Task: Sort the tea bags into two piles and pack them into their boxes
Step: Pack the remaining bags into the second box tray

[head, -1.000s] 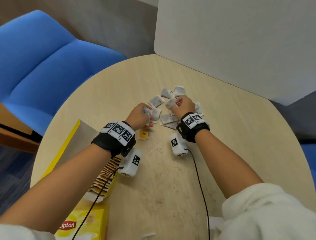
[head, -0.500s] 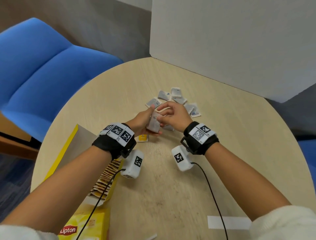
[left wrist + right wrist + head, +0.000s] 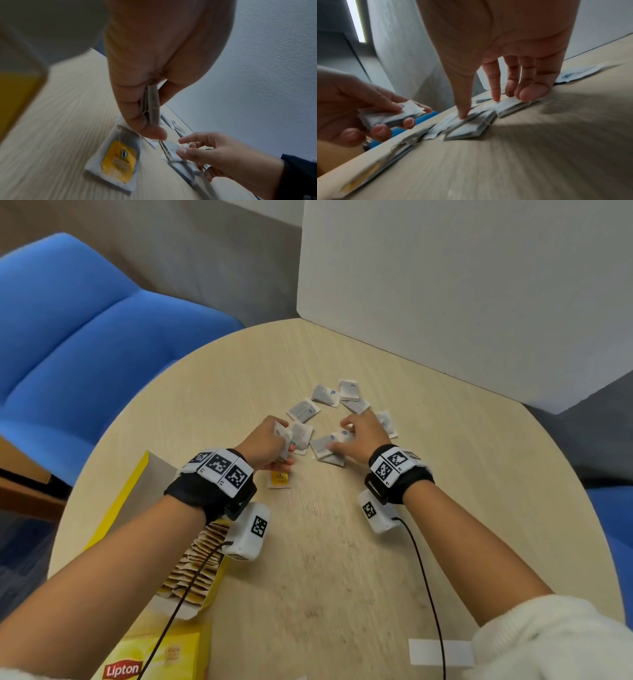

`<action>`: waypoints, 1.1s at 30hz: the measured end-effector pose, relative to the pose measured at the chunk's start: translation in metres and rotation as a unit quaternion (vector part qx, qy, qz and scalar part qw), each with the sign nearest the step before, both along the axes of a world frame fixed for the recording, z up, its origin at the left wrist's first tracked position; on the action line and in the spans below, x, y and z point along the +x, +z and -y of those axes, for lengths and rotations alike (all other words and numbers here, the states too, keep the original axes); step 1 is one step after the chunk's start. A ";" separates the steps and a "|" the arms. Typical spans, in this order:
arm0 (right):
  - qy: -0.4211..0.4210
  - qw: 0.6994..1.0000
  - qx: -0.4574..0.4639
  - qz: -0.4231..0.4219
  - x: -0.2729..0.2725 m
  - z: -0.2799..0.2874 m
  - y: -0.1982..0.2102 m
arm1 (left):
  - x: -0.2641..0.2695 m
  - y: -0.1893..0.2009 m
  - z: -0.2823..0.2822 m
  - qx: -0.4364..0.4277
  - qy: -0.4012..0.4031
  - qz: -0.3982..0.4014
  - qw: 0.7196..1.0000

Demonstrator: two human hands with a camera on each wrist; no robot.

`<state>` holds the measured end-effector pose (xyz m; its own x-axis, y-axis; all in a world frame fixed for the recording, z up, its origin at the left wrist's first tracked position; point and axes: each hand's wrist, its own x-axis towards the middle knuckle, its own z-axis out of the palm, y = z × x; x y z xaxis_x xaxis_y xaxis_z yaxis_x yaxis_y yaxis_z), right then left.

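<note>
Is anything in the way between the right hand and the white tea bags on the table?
Nothing visible is. The right hand is already on the loose white tea bags; its fingers press straight down onto them on the table. The left hand, beside it, holds its own small stack.

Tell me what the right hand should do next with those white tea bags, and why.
Probably pinch up the white tea bag under the right hand and pass it to the left hand, which already grips a small stack of white bags. More white bags lie loose on the table.
</note>
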<state>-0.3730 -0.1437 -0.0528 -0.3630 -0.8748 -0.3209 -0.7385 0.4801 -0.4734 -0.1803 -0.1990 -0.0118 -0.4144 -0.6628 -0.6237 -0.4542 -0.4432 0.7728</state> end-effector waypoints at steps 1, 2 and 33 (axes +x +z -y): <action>0.006 1.000 0.001 0.001 0.002 0.001 -0.001 | 0.000 0.000 0.001 0.001 0.005 0.006 1.000; 0.011 1.000 -0.003 0.004 0.005 0.002 -0.001 | 0.000 0.000 0.001 0.003 0.007 0.011 1.000; 0.073 0.997 -0.027 0.012 0.053 0.028 0.008 | 0.015 0.000 0.000 0.007 0.078 -0.040 0.996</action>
